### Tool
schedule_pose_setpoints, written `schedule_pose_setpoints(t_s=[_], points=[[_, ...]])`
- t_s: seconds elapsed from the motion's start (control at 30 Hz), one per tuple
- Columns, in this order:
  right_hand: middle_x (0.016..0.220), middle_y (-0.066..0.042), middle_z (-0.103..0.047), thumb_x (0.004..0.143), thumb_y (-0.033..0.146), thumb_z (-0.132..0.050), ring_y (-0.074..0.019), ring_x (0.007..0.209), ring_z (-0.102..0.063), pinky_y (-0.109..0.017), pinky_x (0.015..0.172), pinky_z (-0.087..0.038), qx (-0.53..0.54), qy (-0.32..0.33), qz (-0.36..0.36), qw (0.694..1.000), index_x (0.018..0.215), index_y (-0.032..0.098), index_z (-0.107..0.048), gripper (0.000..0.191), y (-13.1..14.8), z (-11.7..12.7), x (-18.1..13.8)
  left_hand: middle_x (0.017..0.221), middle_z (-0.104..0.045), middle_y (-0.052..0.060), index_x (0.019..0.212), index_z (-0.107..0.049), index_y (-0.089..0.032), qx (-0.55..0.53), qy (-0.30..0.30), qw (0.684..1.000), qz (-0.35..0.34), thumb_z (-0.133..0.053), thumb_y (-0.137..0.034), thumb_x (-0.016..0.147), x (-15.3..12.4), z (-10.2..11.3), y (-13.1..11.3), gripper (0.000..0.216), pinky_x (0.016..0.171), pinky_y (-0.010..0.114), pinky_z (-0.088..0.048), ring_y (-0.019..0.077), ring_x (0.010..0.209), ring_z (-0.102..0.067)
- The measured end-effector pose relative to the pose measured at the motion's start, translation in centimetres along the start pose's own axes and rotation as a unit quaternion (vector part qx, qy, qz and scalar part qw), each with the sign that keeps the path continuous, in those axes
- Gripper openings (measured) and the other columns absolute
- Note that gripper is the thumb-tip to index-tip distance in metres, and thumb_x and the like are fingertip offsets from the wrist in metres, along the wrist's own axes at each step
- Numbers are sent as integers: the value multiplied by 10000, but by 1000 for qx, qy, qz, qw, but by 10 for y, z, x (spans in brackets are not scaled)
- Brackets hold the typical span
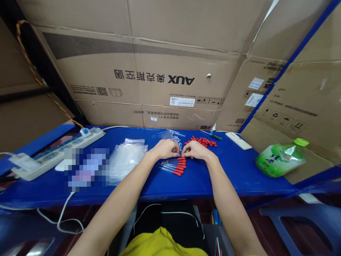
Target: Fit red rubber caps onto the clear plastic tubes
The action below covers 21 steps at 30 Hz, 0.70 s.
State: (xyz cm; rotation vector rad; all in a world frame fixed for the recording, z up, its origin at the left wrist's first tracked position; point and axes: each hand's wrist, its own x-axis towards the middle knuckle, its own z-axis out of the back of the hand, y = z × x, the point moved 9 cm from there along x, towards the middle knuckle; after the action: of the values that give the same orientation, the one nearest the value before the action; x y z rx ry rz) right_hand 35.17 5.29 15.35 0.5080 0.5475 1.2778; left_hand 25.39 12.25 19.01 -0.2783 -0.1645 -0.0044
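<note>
My left hand point(167, 148) and my right hand point(196, 150) meet at the fingertips over the middle of the table, both in a closed pinch. What lies between the fingers is too small and hidden to make out. Just below them is a row of droppers point(174, 167), clear thin tubes with red rubber bulbs, bulbs pointing right. Behind my left hand lies a heap of loose clear tubes point(170, 134). A pile of loose red bulbs point(205, 141) sits just beyond my right hand.
Clear plastic bags point(125, 161) lie left of my left arm, beside a blurred-out object point(89, 167) and a power strip point(66, 149). At right are a screwdriver point(214, 136), a white phone-like object point(238, 140) and a green bottle point(281, 160). Cardboard point(149, 42) walls the back.
</note>
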Motion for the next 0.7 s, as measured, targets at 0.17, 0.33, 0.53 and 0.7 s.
schedule_pose_setpoints(t_s=[0.17, 0.33, 0.53, 0.7], points=[[654, 6, -720, 764, 195, -699, -123, 511, -621, -215, 527, -453, 8, 2, -9, 1000, 834, 180, -773, 102, -3, 0, -1, 773, -717, -20, 902, -750, -263, -2, 0, 1000, -6, -722, -374, 867, 0, -2, 0, 120, 574, 274, -309, 162, 689, -634], [664, 21, -699, 718, 113, -653, -117, 549, -618, -207, 535, -431, 3, -5, -16, 1000, 830, 176, -745, 158, -4, 2, -2, 766, -703, -28, 919, -735, -265, -1, -6, 1000, -15, -722, -415, 880, 0, -3, -2, 155, 571, 270, -303, 161, 697, -631], [661, 46, -644, 676, 130, -705, -105, 606, -568, -211, 549, -368, -46, -56, 15, 997, 782, 172, -732, 118, 2, 15, -3, 919, -715, -7, 1005, -730, -268, 20, -41, 999, -29, -708, -469, 894, 2, 2, -8, 231, 610, 271, -334, 173, 803, -645], [634, 39, -648, 709, 176, -721, -111, 574, -569, -215, 541, -383, -22, -31, 3, 999, 802, 174, -742, 95, -1, 10, -4, 928, -720, -8, 979, -749, -278, 39, -10, 999, -26, -716, -379, 893, 4, -5, -11, 136, 599, 274, -328, 177, 827, -651]])
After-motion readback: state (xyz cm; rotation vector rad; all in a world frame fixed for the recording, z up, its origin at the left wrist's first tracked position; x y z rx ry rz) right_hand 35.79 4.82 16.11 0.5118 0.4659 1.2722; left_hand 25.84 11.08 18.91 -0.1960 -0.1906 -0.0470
